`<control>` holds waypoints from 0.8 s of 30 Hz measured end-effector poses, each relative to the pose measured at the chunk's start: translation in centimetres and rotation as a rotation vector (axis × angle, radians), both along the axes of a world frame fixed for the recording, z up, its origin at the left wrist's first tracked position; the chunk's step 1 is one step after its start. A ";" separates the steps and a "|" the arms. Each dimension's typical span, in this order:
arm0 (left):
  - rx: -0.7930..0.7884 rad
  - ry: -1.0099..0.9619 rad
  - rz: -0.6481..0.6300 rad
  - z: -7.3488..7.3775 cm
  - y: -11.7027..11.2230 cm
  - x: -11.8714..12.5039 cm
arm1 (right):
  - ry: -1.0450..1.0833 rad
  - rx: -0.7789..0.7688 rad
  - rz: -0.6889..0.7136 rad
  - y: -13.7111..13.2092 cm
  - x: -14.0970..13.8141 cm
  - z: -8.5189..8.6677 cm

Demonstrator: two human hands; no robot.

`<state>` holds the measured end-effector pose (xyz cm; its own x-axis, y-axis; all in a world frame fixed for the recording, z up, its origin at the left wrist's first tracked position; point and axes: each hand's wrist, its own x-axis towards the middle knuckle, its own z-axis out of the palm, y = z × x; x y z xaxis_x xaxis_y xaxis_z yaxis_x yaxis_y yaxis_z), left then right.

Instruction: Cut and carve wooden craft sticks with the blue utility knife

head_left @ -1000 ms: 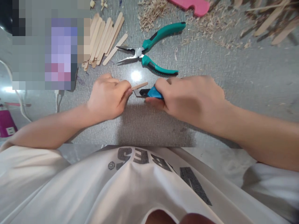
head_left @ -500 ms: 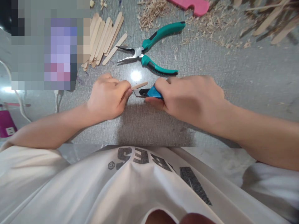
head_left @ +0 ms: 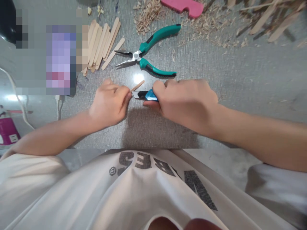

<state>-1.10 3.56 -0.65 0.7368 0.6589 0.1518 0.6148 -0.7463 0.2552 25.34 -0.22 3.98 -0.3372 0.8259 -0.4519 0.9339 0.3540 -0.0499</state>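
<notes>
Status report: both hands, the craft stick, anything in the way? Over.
Left hand holding wooden craft stick. Right hand gripping blue utility knife, blade out near left hand; contact with stick unclear. Open needle-nose pliers beyond, touching neither hand.

On the light shirt [head_left: 115, 201] we can make out dark letters S [head_left: 126, 162], E [head_left: 143, 160] & prob. B [head_left: 164, 167], L to R in view, w/ a small round mark [head_left: 112, 171] by the S, too tiny to read; past the B, a dark bar [head_left: 202, 191] we can't ID as a letter
</notes>
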 end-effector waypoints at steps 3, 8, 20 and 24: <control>0.010 0.001 0.012 -0.1 -0.1 0.1 | 0.060 0.034 -0.023 -0.2 0.0 -0.4; -0.012 -0.002 0.048 -0.3 -0.3 0.1 | 0.039 0.008 -0.002 0.0 -0.3 0.0; 0.080 -0.039 0.129 -1.1 -1.2 0.6 | 0.049 0.006 -0.006 0.1 -0.6 0.2; 0.123 -0.032 0.152 -1.5 -1.3 0.6 | 0.067 -0.025 -0.013 0.3 -0.8 0.5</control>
